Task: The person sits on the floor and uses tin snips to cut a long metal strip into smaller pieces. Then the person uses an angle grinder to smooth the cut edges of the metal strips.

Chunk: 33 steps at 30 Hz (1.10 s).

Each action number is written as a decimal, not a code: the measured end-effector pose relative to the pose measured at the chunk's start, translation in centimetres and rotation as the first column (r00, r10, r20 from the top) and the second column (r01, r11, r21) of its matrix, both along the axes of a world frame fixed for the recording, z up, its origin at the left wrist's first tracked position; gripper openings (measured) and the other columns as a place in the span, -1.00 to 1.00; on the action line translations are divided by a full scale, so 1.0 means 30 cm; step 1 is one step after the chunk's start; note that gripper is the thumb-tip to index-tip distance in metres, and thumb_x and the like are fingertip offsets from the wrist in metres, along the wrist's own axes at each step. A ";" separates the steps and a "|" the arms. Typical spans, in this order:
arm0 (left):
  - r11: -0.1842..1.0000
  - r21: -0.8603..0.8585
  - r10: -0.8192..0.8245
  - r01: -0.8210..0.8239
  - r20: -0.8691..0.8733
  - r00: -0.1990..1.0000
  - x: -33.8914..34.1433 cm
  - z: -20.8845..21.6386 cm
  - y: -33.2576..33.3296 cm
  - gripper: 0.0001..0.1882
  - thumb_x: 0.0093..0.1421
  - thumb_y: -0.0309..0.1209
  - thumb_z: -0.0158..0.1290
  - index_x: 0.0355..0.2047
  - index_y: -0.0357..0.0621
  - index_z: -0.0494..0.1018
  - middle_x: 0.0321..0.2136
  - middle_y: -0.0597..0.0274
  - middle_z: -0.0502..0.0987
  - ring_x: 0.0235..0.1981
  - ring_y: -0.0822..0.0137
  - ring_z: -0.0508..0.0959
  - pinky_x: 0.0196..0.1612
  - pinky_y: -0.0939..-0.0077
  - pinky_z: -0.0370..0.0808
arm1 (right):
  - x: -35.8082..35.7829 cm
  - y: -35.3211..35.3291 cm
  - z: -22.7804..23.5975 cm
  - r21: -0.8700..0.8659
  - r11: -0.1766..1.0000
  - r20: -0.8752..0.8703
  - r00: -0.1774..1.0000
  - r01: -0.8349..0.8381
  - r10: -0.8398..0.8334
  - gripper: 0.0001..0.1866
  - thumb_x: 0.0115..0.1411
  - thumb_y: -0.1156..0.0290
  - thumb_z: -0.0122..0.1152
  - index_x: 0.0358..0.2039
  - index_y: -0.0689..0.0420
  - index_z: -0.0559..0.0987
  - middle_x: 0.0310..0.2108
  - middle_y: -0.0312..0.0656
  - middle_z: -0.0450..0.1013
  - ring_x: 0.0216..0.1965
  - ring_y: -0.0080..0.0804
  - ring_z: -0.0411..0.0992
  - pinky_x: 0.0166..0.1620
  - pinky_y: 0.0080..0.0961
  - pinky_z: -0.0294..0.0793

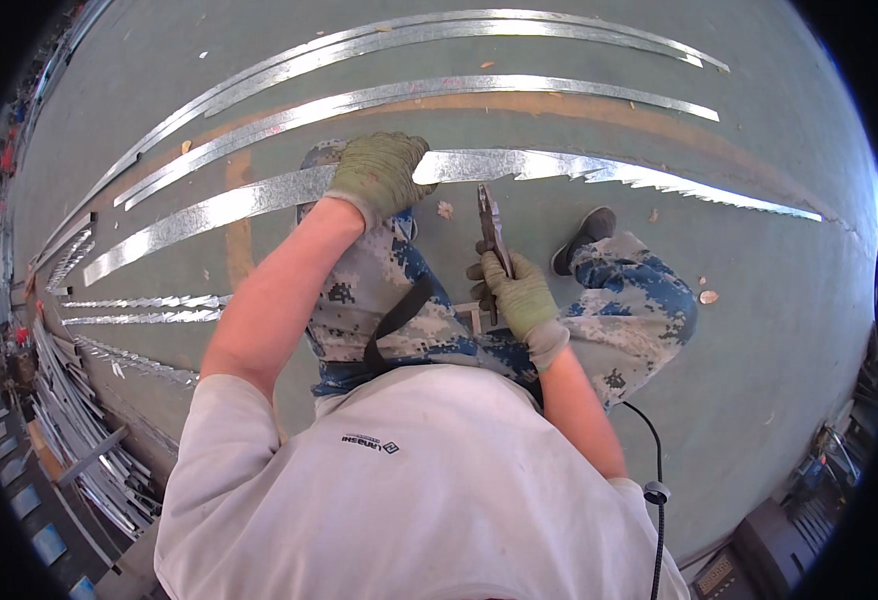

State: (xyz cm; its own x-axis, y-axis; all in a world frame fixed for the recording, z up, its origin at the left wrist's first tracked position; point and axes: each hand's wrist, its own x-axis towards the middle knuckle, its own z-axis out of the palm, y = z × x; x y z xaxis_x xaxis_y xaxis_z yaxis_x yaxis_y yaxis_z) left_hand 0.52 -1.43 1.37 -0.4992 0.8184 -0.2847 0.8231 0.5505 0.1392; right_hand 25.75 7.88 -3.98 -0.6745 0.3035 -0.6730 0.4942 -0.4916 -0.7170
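A long shiny sheet-metal strip runs across in front of me, plain on the left and cut into saw-like tabs along its near edge on the right. My left hand, in a green work glove, is closed over the strip's upper edge near its middle, above my knee. In my gloved right hand are dark metal pliers, gripped by the handles and pointing away from me. Their jaw tips sit just below the strip's near edge, close to the first tabs; whether they touch it I cannot tell.
Several flat metal strips lie on the green floor beyond. Toothed strips rest at the left, near a heap of long metal pieces. A black cord hangs at my right side. Dry leaves are scattered about.
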 end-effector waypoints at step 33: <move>0.996 0.077 -0.051 0.054 -0.042 0.998 -0.013 -0.065 -0.002 -0.62 0.20 -0.06 0.24 -0.14 -0.07 0.59 -0.21 0.02 0.66 -0.10 -0.02 0.66 -0.02 0.06 0.56 | -0.039 0.015 -0.076 0.175 0.984 0.041 0.999 0.026 -0.034 -0.64 0.45 0.19 0.25 0.04 0.23 0.62 -0.34 -0.28 0.57 -0.39 -0.54 0.47 -0.28 -0.49 0.50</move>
